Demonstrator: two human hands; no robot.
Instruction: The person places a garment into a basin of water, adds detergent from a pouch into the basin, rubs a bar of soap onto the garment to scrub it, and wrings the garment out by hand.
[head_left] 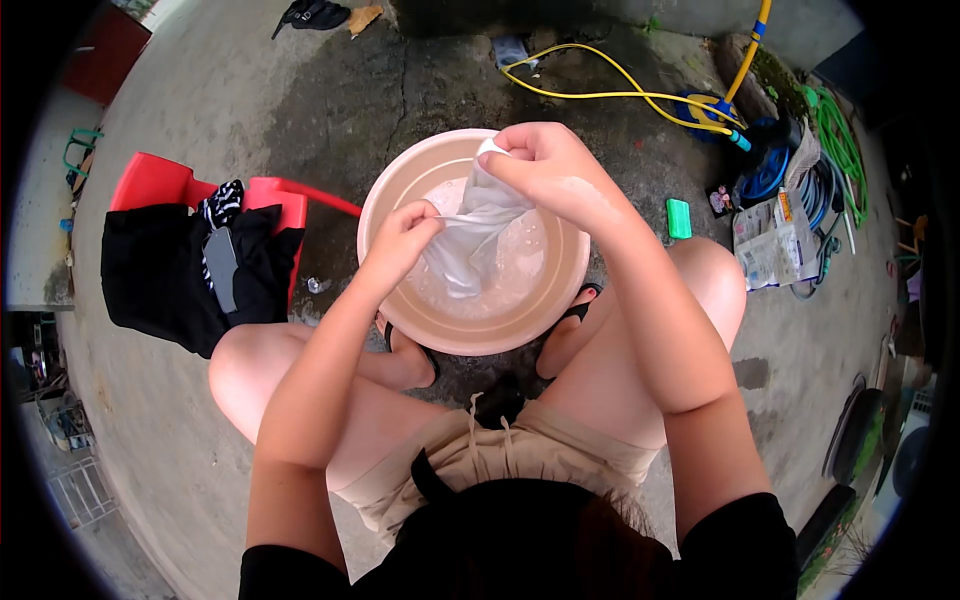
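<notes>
A wet, pale grey-white cloth [470, 243] is stretched between my two hands above a round pinkish basin [395, 290]. My left hand [402, 240] pinches one edge of it at the basin's left side. Higher and to the right, my right hand [548, 170] grips a bunched white part of the cloth near the far rim. The cloth's lower end hangs down to the sudsy water [515, 275] in the basin. What kind of garment or cloth it is, I cannot tell. The basin stands on the ground between my feet.
Left of the basin, a red plastic chair [150, 180] bears black clothes [150, 265] and a grey phone-shaped object [221, 268]. To the right lie a green soap bar or box [679, 218], a printed sheet bag [770, 245] and coiled hoses. A yellow hose [620, 92] loops across the far ground.
</notes>
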